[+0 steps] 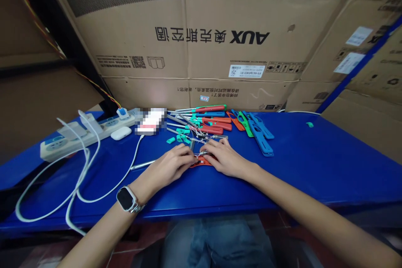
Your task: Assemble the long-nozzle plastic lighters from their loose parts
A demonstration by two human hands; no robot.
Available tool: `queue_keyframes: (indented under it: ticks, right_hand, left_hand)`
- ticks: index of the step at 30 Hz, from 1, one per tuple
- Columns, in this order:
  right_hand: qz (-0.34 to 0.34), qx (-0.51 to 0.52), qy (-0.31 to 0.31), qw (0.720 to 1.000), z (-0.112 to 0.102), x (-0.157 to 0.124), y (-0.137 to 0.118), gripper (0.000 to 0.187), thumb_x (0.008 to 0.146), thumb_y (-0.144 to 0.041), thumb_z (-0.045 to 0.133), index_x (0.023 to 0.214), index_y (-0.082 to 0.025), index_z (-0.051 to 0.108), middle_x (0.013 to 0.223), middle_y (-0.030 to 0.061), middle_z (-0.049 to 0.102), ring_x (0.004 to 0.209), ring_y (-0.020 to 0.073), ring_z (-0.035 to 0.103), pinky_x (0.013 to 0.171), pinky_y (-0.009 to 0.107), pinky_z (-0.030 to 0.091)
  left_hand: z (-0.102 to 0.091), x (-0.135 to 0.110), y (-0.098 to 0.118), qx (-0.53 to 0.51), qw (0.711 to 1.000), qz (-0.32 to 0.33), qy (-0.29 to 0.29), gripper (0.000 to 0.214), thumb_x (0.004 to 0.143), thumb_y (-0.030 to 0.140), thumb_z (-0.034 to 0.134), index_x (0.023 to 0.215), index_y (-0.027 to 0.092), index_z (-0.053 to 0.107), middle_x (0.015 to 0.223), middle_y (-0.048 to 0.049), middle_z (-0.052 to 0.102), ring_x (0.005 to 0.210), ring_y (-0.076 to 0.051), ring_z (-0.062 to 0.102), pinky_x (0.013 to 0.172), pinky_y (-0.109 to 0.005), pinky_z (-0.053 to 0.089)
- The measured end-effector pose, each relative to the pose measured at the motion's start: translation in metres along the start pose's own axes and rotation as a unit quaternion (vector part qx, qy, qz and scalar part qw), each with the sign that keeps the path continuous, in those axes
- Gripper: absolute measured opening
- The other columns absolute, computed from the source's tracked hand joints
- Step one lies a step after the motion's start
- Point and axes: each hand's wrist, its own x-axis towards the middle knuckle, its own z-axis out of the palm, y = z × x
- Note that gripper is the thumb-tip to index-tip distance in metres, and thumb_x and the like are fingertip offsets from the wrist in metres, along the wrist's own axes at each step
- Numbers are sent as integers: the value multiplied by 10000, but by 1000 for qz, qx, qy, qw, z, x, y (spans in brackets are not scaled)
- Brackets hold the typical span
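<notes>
Head view: left hand [177, 160] and right hand [228, 158], fingers curled, meet at an orange casing [204, 162] on a blue desk [301, 171]; whether either grips it is hidden.

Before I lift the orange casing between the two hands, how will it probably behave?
The orange casing is probably stiff and light for its size, since it looks like slim moulded plastic. Tilting it might spill the small pieces lying exposed inside.
</notes>
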Motion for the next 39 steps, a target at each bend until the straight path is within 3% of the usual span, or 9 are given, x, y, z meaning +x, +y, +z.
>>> queue_keyframes:
  ticks: [7,11,18,24,31,39]
  right_hand:
    - [4,-9,2,1000,1,1,-1,187,1020,-254,430,1120,-201,579,1081,78,622,951,199,546,859,362,302]
    - [12,-11,1,1000,1,0,-3,185,1015,-247,439,1119,-199,583,1104,89,631,974,207,562,865,366,310]
    - [18,32,38,999,0,-1,0,242,983,-261,507,1214,-188,520,1217,105,641,1097,225,565,943,393,320]
    - [12,4,75,997,-11,-10,-5,144,969,-303,559,1016,-179,617,1064,69,677,1009,203,577,901,363,328]
    - [30,-40,48,998,-7,-24,-11,273,1009,-319,476,1160,-220,680,1044,69,641,991,195,551,869,364,338]
    - [47,-42,27,998,-7,-21,-9,311,1007,-303,463,1220,-256,684,1055,70,636,989,199,555,834,365,332]
  left_hand:
    - [4,0,4,16,1000,6,-13,262,1012,186,420,960,177,677,963,-72,616,898,-183,549,811,-307,478]
    - [3,0,9,38,999,6,-17,196,938,140,486,895,169,676,963,-72,610,908,-201,548,879,-350,469]
    - [5,0,11,42,999,-11,-6,210,986,254,491,919,180,675,942,-66,610,888,-195,554,825,-332,483]
    - [6,0,11,41,999,-11,4,222,992,245,486,909,180,681,925,-64,610,887,-191,557,808,-320,483]
    - [7,0,9,52,999,-6,9,235,992,254,489,893,176,688,913,-71,613,887,-198,550,813,-335,475]
    - [9,1,11,78,996,-36,16,231,982,279,503,1155,175,614,971,-68,628,920,-215,557,841,-363,468]
